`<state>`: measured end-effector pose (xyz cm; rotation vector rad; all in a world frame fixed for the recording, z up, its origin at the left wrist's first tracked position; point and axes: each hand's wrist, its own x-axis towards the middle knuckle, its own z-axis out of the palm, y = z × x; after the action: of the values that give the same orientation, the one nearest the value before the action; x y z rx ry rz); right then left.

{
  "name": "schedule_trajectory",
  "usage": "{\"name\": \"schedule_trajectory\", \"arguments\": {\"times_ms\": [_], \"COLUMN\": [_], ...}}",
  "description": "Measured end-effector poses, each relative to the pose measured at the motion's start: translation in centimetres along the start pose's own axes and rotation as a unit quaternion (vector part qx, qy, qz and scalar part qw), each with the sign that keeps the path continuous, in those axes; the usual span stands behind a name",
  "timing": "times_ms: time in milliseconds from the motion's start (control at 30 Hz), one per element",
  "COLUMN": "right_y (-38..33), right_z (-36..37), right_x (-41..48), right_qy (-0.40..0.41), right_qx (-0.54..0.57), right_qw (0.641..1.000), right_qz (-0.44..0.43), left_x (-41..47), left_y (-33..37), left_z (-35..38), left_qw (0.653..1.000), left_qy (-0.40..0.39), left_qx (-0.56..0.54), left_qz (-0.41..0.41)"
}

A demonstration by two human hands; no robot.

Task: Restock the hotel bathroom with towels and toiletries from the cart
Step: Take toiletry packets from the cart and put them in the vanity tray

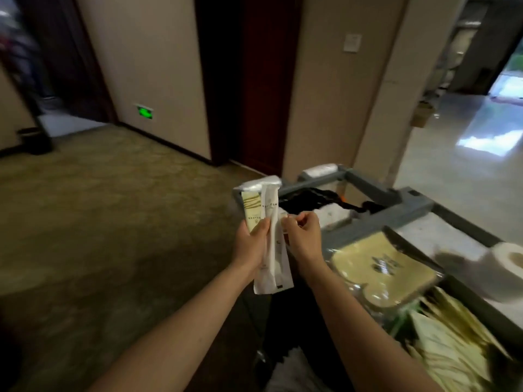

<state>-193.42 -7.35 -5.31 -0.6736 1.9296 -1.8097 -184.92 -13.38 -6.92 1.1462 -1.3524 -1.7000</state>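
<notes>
My left hand (252, 244) grips a bundle of toiletry packets upright in front of me: a cream and gold sachet (251, 210) and a long white wrapped packet (271, 250). Beside the bundle, my right hand (302, 236) has its fingers curled and pinches a small white packet (283, 219) at its top edge. Both hands hover just left of the grey housekeeping cart (396, 210).
The cart top holds a cream bagged item (382, 270), a toilet paper roll (501, 267) and several cream sachets (452, 349). A dark bag (311, 198) hangs at the cart's far end. Carpeted corridor lies to the left, a dark wooden door (263, 80) ahead, shiny tiled floor to the right.
</notes>
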Motion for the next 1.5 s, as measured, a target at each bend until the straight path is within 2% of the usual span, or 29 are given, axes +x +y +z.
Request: {"name": "schedule_trajectory", "arguments": {"times_ms": [200,400,600,733,833,933,1133,1233,1333,1500], "right_y": [-0.6,-0.7,-0.3,-1.2,-2.7,-3.4,-3.3,-2.6,-1.8,-1.6], "right_z": [13.0,22.9,33.7,41.8,47.8,53.8,62.7,66.1,68.5,72.8], "right_x": [-2.2,-5.0,-7.2,-7.7,-8.3,-9.1,-12.6,-16.6,-20.9,-29.6], "right_qy": [-0.134,-0.248,-0.376,-0.442,-0.529,-0.601,-0.689,-0.742,-0.786,-0.846], "right_qx": [-0.02,-0.028,-0.029,-0.022,-0.019,-0.038,-0.075,-0.07,-0.064,-0.066], "right_qw": [0.99,0.968,0.926,0.896,0.846,0.792,0.683,0.619,0.558,0.481], "right_qz": [0.026,0.028,0.016,-0.027,-0.061,-0.1,-0.232,-0.247,-0.259,-0.22], "left_x": [1.8,2.5,3.8,6.0,7.8,9.3,8.4,6.2,3.6,-1.6], "left_y": [0.9,0.9,0.6,0.9,1.7,2.7,2.9,2.3,1.5,0.0], "left_z": [-12.3,-21.6,-31.5,-38.6,-43.6,-48.1,-54.5,-57.9,-61.0,-67.0], "left_qw": [0.992,0.967,0.932,0.903,0.883,0.846,0.782,0.735,0.697,0.628], "left_qy": [0.12,0.247,0.352,0.417,0.455,0.515,0.585,0.631,0.674,0.726], "left_qx": [-0.026,-0.067,-0.086,-0.098,-0.112,-0.137,-0.213,-0.246,-0.245,-0.279], "left_qz": [0.002,0.001,-0.021,-0.026,-0.015,-0.013,0.012,0.02,-0.007,-0.004]}}
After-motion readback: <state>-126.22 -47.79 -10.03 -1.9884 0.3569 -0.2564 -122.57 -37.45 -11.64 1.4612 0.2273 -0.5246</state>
